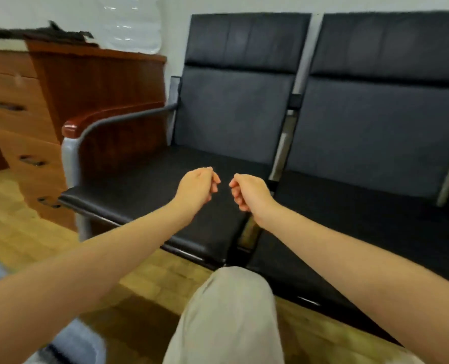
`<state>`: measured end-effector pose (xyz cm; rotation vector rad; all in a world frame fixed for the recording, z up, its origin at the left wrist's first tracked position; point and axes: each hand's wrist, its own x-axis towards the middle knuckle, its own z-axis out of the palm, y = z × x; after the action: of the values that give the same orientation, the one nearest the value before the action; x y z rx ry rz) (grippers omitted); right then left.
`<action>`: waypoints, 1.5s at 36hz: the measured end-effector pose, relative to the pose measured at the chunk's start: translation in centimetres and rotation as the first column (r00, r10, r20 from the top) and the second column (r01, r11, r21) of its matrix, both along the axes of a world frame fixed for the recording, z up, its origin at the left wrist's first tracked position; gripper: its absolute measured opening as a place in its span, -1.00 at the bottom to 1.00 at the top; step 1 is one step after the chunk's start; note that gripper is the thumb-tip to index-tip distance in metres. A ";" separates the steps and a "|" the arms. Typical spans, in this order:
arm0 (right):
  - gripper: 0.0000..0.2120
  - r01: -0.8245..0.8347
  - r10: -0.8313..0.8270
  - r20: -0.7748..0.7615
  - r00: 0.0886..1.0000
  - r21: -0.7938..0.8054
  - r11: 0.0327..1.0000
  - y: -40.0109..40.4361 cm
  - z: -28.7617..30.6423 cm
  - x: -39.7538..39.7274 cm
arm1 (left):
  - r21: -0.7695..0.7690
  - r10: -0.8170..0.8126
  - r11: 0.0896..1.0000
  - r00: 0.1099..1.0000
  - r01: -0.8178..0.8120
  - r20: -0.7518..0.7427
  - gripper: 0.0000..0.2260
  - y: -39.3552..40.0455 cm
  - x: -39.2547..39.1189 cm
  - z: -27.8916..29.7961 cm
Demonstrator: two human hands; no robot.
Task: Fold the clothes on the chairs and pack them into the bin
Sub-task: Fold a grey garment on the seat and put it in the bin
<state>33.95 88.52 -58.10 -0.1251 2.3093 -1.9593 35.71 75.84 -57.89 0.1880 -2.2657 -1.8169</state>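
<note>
Two joined black chairs fill the view: the left chair point(144, 185) and the right chair point(362, 206). Both seats show bare black padding with no clothing on them. My left hand point(198, 186) and my right hand point(248, 191) hover side by side over the front of the left chair's seat. Each hand has its fingers curled in and holds nothing. A patch of blue fabric point(73, 342) shows at the bottom left, beside my knee; what it is I cannot tell. No bin is in view.
A wooden desk with drawers point(21, 122) stands to the left of the chairs. The left chair's wooden armrest point(86, 122) juts forward. My knee in light trousers point(231, 311) is at the bottom centre, above a wooden floor point(21, 227).
</note>
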 end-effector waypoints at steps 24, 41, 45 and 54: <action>-0.68 0.748 -0.825 -0.307 0.475 0.635 0.195 60.3 -3.4 10.1 | -0.229 -0.730 0.578 0.622 0.783 0.284 -0.78 51.3 -2.6 -5.6; -0.75 0.719 -0.731 -0.214 0.648 0.489 0.494 61.4 -6.5 4.3 | -0.026 -0.752 0.655 0.655 0.755 0.074 -0.80 52.4 -4.0 -9.0; -0.69 0.674 -0.682 0.000 0.732 -0.151 0.723 56.4 -3.0 4.0 | 0.072 -0.767 0.642 0.640 0.763 0.049 -0.70 49.7 -3.7 -6.4; -0.67 0.458 -0.465 0.090 0.881 -0.418 0.785 42.6 2.3 1.3 | 0.029 -0.660 0.720 0.697 0.693 -0.281 -0.67 39.0 -3.9 1.3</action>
<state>35.28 131.10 -55.76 0.4399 2.0053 -2.6911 31.78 114.81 -56.60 -0.9493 -2.1709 -2.1497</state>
